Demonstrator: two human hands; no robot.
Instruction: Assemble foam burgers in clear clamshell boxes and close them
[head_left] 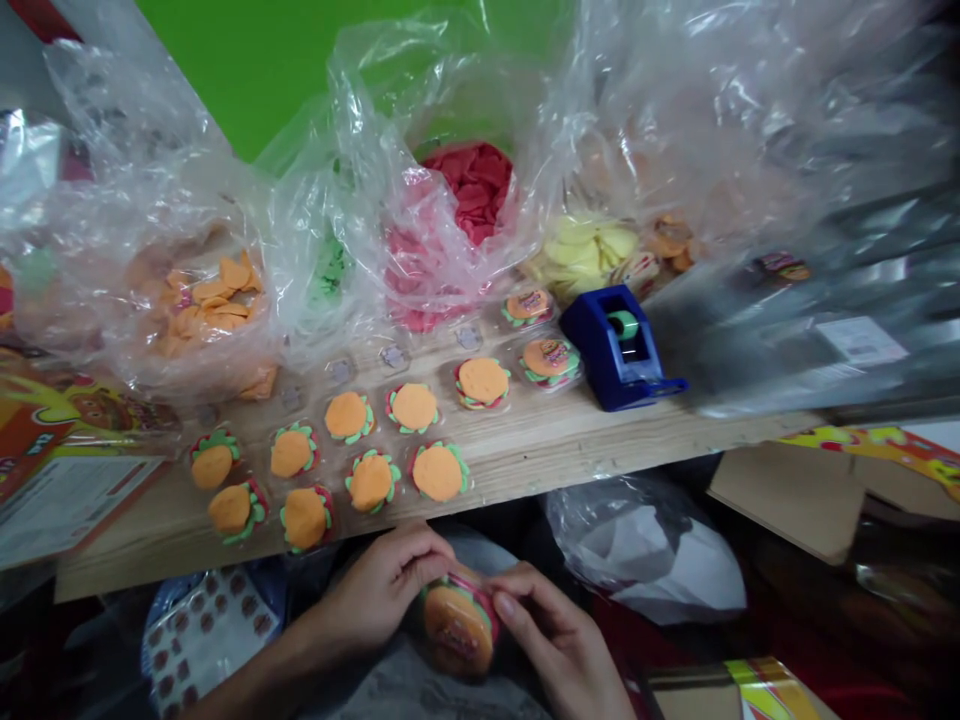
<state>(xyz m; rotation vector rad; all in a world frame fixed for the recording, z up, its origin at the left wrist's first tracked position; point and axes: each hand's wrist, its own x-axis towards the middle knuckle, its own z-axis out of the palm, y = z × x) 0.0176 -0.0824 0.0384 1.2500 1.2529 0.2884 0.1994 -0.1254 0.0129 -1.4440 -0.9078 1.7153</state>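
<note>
My left hand (394,575) and my right hand (559,630) meet in front of the table edge, both closed on one toy-like burger (454,630). It looks wrapped in clear plastic, with an orange-brown bun, a printed label and green and red layers at its rim. Fingertips of both hands pinch its upper edge. Beyond them, on the wooden table (525,450), stand several orange-topped burgers (439,472) in clear plastic shells. Two burgers with printed labels (550,358) sit beside a blue tape dispenser (611,345).
Clear bags along the back hold orange pieces (217,295), red discs (476,185) and yellow discs (592,245). Grey plastic (787,330) covers the right side. A sheet of round stickers (202,630) lies low left. Cardboard boxes (787,495) stand lower right; printed packaging (67,500) lies left.
</note>
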